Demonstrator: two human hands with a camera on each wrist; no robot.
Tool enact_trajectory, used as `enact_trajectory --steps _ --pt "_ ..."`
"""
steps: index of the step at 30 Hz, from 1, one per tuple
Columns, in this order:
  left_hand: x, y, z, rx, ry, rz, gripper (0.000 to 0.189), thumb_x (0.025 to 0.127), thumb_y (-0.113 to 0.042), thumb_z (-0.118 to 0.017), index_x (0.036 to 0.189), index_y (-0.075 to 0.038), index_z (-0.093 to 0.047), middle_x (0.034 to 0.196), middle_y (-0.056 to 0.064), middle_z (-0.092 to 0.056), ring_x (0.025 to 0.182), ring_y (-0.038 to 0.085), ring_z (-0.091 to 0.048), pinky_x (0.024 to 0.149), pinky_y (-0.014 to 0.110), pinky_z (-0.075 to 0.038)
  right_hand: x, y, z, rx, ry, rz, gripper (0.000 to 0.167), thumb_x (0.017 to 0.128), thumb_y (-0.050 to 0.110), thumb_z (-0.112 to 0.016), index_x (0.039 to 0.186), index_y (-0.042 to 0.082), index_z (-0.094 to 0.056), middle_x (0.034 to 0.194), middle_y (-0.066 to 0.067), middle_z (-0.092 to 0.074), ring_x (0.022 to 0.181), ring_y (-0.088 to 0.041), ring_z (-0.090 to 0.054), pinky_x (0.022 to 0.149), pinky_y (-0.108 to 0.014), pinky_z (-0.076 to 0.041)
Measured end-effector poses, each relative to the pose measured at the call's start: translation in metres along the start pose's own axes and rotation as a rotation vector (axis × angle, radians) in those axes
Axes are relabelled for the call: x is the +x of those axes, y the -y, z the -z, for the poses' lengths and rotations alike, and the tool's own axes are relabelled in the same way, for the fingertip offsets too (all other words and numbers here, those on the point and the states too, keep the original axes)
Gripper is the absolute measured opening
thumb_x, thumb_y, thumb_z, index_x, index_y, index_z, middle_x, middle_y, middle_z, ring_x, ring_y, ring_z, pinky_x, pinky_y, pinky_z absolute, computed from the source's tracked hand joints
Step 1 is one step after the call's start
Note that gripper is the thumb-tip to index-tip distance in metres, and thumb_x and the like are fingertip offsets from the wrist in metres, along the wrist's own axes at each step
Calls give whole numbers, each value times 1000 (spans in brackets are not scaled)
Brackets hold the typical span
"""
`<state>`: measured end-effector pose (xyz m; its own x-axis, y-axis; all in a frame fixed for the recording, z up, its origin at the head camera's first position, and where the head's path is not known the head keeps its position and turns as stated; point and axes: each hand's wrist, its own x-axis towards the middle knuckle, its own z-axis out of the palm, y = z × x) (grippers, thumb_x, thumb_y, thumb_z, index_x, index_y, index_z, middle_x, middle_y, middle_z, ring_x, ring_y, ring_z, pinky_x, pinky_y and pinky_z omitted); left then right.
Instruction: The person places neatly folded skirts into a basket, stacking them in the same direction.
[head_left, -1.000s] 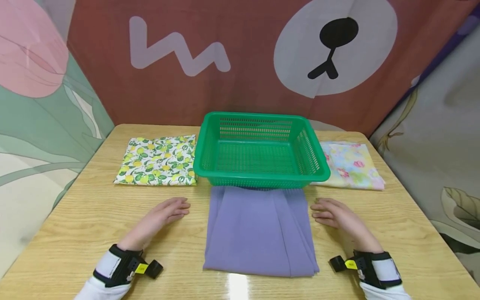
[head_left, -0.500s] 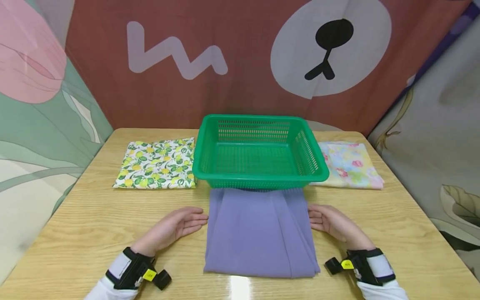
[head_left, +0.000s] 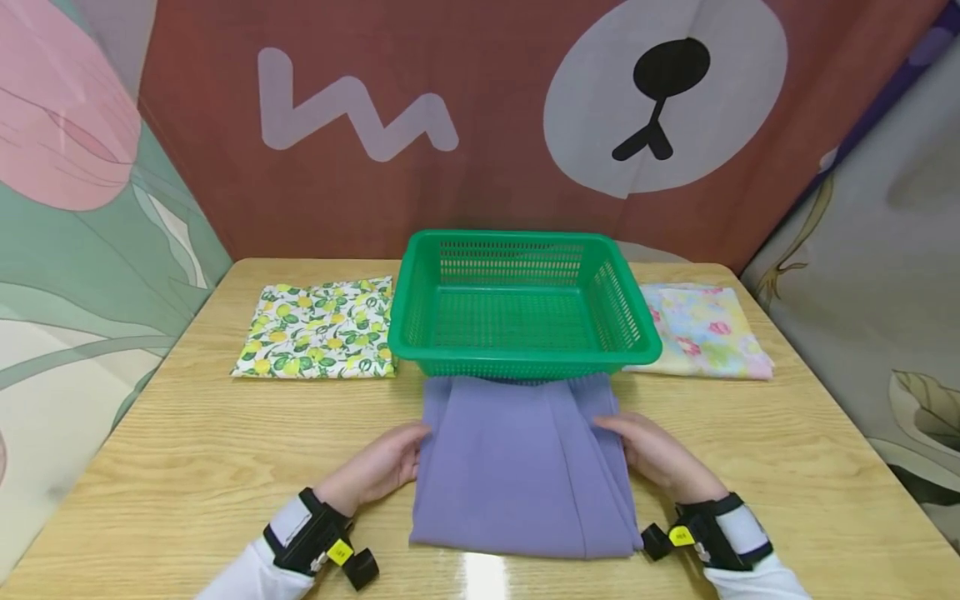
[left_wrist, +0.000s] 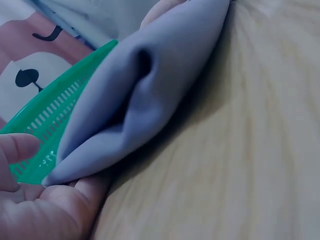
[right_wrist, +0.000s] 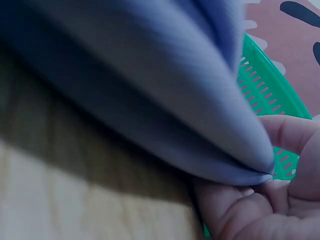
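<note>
A folded purple cloth (head_left: 517,467) lies on the table in front of the green basket (head_left: 525,357). At its left edge is my left hand (head_left: 378,467). In the left wrist view the left fingers (left_wrist: 92,190) reach under the cloth's edge, with the thumb raised apart from it. My right hand (head_left: 663,454) grips the right edge, thumb over the top and fingers below. In the right wrist view the right fingers (right_wrist: 225,205) lie beneath the cloth's folded corner (right_wrist: 250,170), and the thumb goes behind it.
A folded lemon-print cloth (head_left: 318,329) lies left of the basket, and a pastel floral cloth (head_left: 705,333) lies to its right, partly behind the basket's rim. All rest on a wooden table (head_left: 187,467). A brown printed curtain (head_left: 480,183) hangs behind.
Both hands have moved inward from beside the purple cloth to its side edges. The fingers have gone under it, and the right thumb has come over its top.
</note>
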<state>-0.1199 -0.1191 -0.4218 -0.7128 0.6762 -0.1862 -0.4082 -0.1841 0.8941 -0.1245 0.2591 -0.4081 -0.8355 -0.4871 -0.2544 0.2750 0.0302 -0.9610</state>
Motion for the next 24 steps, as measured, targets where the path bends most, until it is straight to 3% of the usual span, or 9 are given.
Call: enact_trajectory --steps 4,8,10,13,16,18,20,24 --pt "3 2 -5 -40 15 14 55 104 -22 -28 143 14 -13 118 -5 -57 107 6 -59 92 24 -49 2 0 -2 15 -6 -35 24 101 20 -41 111 4 -55 96 6 -67 88 -6 -65 78 -25 -54" --pt "7 4 -11 -49 -13 58 55 103 -24 -30 143 11 -15 113 -4 -59 101 7 -61 88 25 -51 3 0 -3 46 16 -64 30 102 21 -40 118 -3 -49 96 4 -70 88 -8 -67 78 -26 -55" --pt "10 5 -15 -52 -35 89 54 102 -25 -32 142 8 -16 111 -4 -59 99 7 -60 87 26 -50 4 -1 -3 39 12 -79 38 102 22 -40 124 -9 -43 97 4 -70 89 -9 -67 78 -27 -55" --pt "14 7 -20 -53 -86 134 53 101 -27 -36 140 6 -21 107 -3 -59 95 8 -61 84 26 -51 6 -1 -6 -8 -23 -101 55 100 24 -43 137 -14 -25 112 -2 -64 97 -9 -63 84 -27 -52" --pt "16 8 -23 -42 -119 165 51 100 -29 -39 137 4 -26 102 -2 -60 90 8 -63 80 27 -53 9 -1 -11 -64 -59 -126 72 98 27 -47 146 -9 -7 136 -17 -46 113 -14 -53 92 -29 -46" --pt "17 9 -24 -34 -129 169 50 99 -29 -41 136 3 -27 100 -2 -61 88 9 -63 79 27 -53 11 -1 -15 -81 -78 -148 77 97 27 -51 148 -5 -2 145 -24 -31 121 -21 -47 96 -31 -43" --pt "18 8 -26 -24 -136 167 51 99 -29 -43 136 2 -27 100 -1 -61 88 9 -63 78 28 -54 12 0 -17 -84 -80 -158 82 96 28 -53 149 -2 1 149 -27 -22 126 -27 -40 98 -34 -41" --pt "20 7 -31 1 -169 163 56 97 -29 -45 140 0 -22 109 3 -58 93 11 -62 82 31 -53 13 -2 -19 -91 -71 -150 82 95 28 -55 149 -1 -1 147 -27 -23 126 -29 -39 99 -36 -40"
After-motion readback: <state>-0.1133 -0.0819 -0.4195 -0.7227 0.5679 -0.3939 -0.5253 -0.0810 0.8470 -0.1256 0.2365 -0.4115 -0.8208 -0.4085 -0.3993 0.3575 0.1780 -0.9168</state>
